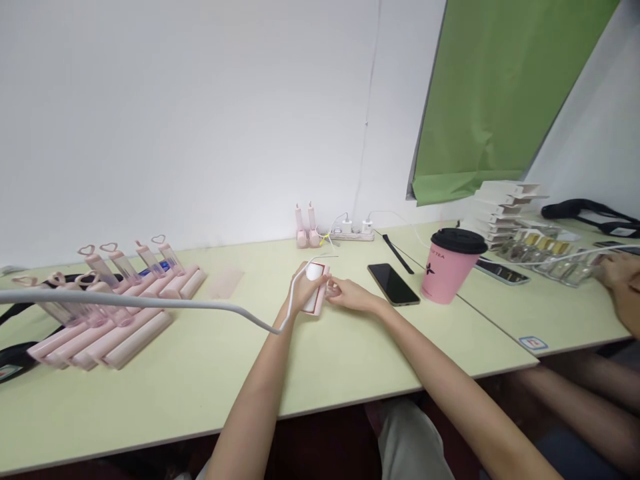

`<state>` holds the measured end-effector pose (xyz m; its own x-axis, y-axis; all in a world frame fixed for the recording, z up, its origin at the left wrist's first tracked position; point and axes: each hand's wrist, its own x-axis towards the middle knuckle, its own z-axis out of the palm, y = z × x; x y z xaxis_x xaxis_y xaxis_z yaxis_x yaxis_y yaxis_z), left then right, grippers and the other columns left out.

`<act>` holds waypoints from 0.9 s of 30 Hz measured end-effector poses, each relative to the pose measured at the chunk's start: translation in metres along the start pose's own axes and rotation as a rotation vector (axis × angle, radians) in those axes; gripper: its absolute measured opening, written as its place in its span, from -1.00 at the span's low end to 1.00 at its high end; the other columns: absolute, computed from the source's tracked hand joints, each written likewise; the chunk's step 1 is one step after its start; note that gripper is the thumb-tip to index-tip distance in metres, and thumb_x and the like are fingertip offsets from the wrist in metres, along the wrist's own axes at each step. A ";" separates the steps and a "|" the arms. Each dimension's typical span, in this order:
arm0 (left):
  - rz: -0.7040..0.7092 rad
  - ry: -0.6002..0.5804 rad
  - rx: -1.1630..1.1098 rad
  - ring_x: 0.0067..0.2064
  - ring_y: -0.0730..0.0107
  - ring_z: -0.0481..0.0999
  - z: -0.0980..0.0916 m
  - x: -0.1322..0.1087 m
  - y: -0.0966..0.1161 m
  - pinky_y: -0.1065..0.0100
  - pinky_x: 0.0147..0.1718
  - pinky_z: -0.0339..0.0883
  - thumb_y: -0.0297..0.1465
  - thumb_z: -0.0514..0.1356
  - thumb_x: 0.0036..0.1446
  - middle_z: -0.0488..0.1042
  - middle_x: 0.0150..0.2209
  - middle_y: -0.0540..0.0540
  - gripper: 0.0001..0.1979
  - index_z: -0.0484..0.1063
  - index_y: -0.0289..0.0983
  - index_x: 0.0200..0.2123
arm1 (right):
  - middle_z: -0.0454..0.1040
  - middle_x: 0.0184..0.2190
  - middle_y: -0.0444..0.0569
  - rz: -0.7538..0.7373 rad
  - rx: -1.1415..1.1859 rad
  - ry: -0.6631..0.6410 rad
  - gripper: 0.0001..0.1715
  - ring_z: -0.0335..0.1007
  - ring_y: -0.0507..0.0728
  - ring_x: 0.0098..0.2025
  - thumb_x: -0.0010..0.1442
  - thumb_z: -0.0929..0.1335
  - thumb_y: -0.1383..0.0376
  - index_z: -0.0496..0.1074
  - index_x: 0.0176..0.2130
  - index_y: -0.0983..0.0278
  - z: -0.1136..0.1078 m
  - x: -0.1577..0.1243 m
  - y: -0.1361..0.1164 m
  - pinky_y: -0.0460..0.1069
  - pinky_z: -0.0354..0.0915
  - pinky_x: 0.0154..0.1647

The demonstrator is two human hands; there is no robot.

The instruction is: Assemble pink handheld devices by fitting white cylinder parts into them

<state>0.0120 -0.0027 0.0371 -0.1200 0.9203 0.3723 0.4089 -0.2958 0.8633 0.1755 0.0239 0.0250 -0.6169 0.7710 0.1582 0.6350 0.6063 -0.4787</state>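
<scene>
My left hand (303,288) is wrapped round a pink and white item (316,305) with a red-edged white face, held low over the middle of the pale green table. On its right side, my right hand (341,293) pinches a small clear piece (331,289) against it; the fingertips partly hide this piece. Farther back, two pink bottle-like pieces (306,230) stand by the wall. A black phone (393,284) lies to the right of my right hand.
Pink pieces with clear tubes (113,333) stand at left. A pink cup (447,270), stacked white boxes (500,210) and small glass bottles (547,257) are at right, near another person's hand (620,270). A power strip (353,235) lies by the wall; a cable crosses the foreground.
</scene>
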 end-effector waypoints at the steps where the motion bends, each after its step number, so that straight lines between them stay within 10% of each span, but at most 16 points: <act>1: -0.010 -0.001 0.005 -0.37 0.37 0.32 0.000 0.001 -0.001 0.36 -0.34 0.14 -0.18 0.25 -0.15 0.37 -0.43 -0.02 -0.71 0.34 -0.25 -0.42 | 0.34 -0.47 -0.16 -0.001 -0.017 0.038 -0.78 0.19 0.02 -0.46 0.03 0.26 0.20 0.28 -0.31 0.29 0.001 0.001 0.000 -0.11 -0.02 -0.48; 14: -0.070 -0.004 -0.164 -0.20 0.27 0.40 0.001 0.010 -0.016 0.33 -0.19 0.23 -0.01 -0.04 0.09 0.43 -0.24 -0.13 -0.54 0.35 -0.28 -0.24 | 0.45 -0.46 -0.05 0.041 -0.446 0.157 -0.71 0.32 0.06 -0.42 0.18 0.22 0.15 0.37 -0.42 0.27 0.013 0.004 -0.005 -0.07 -0.09 -0.48; 17: -0.094 0.026 0.093 0.06 0.14 0.29 -0.021 0.020 -0.027 0.20 0.01 0.14 -0.09 -0.14 0.17 0.34 0.01 -0.26 -0.50 0.32 -0.33 -0.08 | 0.45 -0.45 -0.07 0.028 -0.379 0.121 -0.67 0.32 0.06 -0.41 0.18 0.22 0.09 0.37 -0.41 0.26 0.015 0.005 -0.002 -0.08 -0.06 -0.47; 22: -0.220 0.444 0.860 0.28 -0.06 -0.21 -0.095 0.021 -0.070 -0.10 0.12 -0.13 -0.38 0.08 0.06 -0.10 0.26 -0.35 -0.46 0.12 -0.38 0.14 | 0.47 -0.40 -0.07 -0.055 -0.390 0.123 -0.72 0.35 0.06 -0.38 0.20 0.22 0.11 0.35 -0.30 0.25 0.017 0.004 -0.002 -0.09 -0.03 -0.44; 27: -0.573 0.720 0.864 0.09 -0.07 0.25 -0.118 0.013 -0.106 0.05 -0.05 0.19 -0.37 0.08 0.06 0.24 0.06 -0.42 -0.45 0.12 -0.38 0.14 | 0.50 -0.30 -0.03 -0.056 -0.462 0.128 -0.62 0.41 0.11 -0.31 0.17 0.24 0.00 0.33 -0.18 0.23 0.020 0.008 -0.004 -0.08 0.06 -0.39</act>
<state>-0.1395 0.0106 -0.0089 -0.8288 0.4326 0.3549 0.5590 0.6124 0.5590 0.1590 0.0241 0.0112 -0.6122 0.7348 0.2920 0.7603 0.6484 -0.0375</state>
